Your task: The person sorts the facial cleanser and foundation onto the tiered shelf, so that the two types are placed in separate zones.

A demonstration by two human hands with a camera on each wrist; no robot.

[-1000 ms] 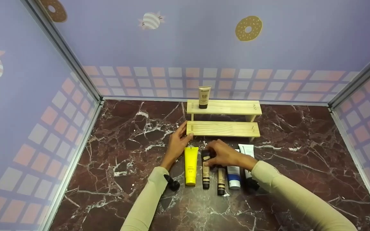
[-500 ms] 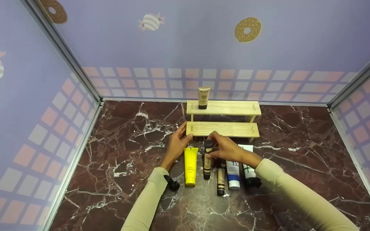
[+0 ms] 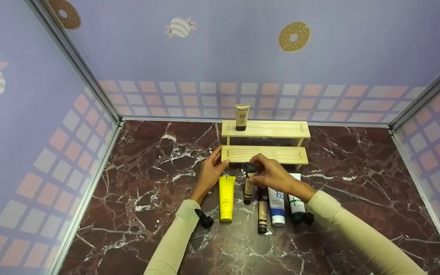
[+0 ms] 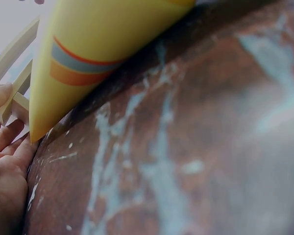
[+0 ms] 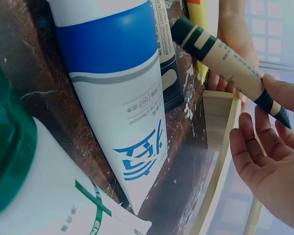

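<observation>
My right hand point(image 3: 275, 175) pinches the dark crimped end of a slim beige-and-black concealer tube point(image 3: 248, 189), tilted with its cap down and lifted off the surface in the right wrist view. My left hand point(image 3: 209, 173) holds the left end of the lower step of a two-step wooden stand point(image 3: 266, 154), thumb at the front. A yellow tube point(image 3: 226, 198) lies beside the left wrist. Right of the held tube lie a similar concealer tube point(image 3: 262, 217), a white-and-blue cleanser tube point(image 5: 112, 73) and a white tube with a green cap point(image 5: 10, 147).
A beige BB cream tube point(image 3: 242, 117) stands at the left of the stand's upper step. Beneath everything is a dark red marbled surface point(image 3: 147, 229). Patterned purple walls point(image 3: 220, 57) enclose the back and both sides.
My right hand has lifted the concealer tube from the row and carried it toward the stand's lower step. My left hand has stayed at the stand's end.
</observation>
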